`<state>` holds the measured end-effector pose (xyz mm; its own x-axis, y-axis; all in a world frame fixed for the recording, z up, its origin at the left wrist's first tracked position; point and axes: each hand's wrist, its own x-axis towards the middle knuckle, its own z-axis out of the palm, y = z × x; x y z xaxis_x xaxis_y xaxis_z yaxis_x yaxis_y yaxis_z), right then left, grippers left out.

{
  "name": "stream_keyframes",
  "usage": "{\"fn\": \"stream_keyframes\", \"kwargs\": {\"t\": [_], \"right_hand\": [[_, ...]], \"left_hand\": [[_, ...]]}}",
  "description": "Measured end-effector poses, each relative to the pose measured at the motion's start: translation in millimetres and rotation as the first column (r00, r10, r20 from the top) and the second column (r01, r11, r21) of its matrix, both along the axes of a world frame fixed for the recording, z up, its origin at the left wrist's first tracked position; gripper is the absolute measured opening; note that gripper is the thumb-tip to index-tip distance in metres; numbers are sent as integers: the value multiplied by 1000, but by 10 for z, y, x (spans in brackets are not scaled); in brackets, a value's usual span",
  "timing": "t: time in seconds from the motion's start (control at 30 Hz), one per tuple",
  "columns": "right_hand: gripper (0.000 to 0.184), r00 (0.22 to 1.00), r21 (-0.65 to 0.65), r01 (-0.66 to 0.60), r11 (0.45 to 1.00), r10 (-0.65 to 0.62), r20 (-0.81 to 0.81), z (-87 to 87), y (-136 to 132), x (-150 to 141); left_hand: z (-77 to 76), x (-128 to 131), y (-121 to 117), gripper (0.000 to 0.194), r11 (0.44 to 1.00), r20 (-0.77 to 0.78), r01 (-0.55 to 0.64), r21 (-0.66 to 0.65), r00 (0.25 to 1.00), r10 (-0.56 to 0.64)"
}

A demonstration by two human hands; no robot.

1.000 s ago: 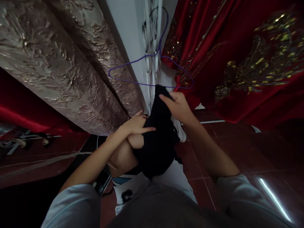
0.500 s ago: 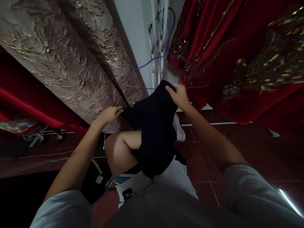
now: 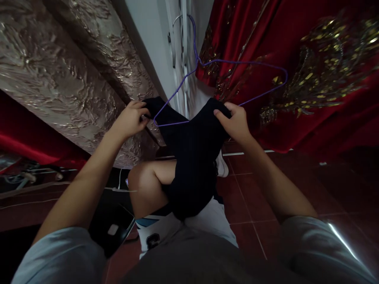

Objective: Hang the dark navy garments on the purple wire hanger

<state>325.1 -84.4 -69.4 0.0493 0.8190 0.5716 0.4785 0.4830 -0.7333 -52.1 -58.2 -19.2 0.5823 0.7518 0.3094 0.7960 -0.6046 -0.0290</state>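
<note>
The dark cloth lies over the white shorts, which seem to bear its weight. At its upper left corner the left hand pinches it; at its upper right the right hand grips it, thumb uppermost, apparently to spread the top. Beyond it, a purple hanger, its left end overlapping the cloth, hangs from a white rack, leaving both hands free.

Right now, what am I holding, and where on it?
A dark cloth: your left hand grips its upper left corner, your right hand its upper right.
</note>
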Motion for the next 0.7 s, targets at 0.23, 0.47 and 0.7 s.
{"fn": "stream_keyframes", "kwargs": {"t": [0.23,0.47,0.7], "right_hand": [[44,999,-37,26,999,-27,-29,-80,55,-52],[48,998,-28,1,1000,-3,-65,-167,92,-147],[38,998,-14,2,1000,-3,-63,-226,135,-101]], "left_hand": [[-177,-294,-128,21,997,48,63,-36,997,-61],[98,-67,-397,22,989,173,146,36,974,-150],[152,6,-497,25,986,179,134,-98,977,-115]]}}
